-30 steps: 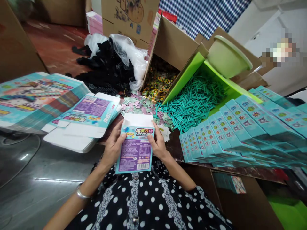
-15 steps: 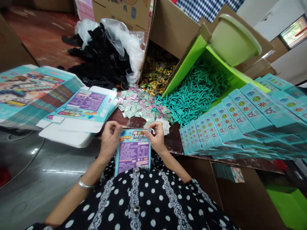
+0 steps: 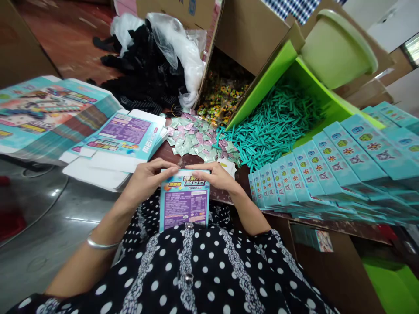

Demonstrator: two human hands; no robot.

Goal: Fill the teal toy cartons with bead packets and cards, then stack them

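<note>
Carton [image 3: 184,199] stands upright between left hand [image 3: 146,178] and right hand [image 3: 218,178], fingers pressing its top.

To my left lies a fanned stack of flat, unfolded teal printed cartons [image 3: 121,139], with a larger stack of teal printed sheets [image 3: 42,109] beyond it. Ahead of me sits a scatter of small green and pink sachets [image 3: 193,139], beside a heap of teal plastic sticks [image 3: 275,126] spilling from a lime-green tray [image 3: 262,87]. To my right, assembled teal boxes [image 3: 327,170] stand in overlapping rows. A pale green plastic tub [image 3: 337,48] leans against brown cardboard.
</note>
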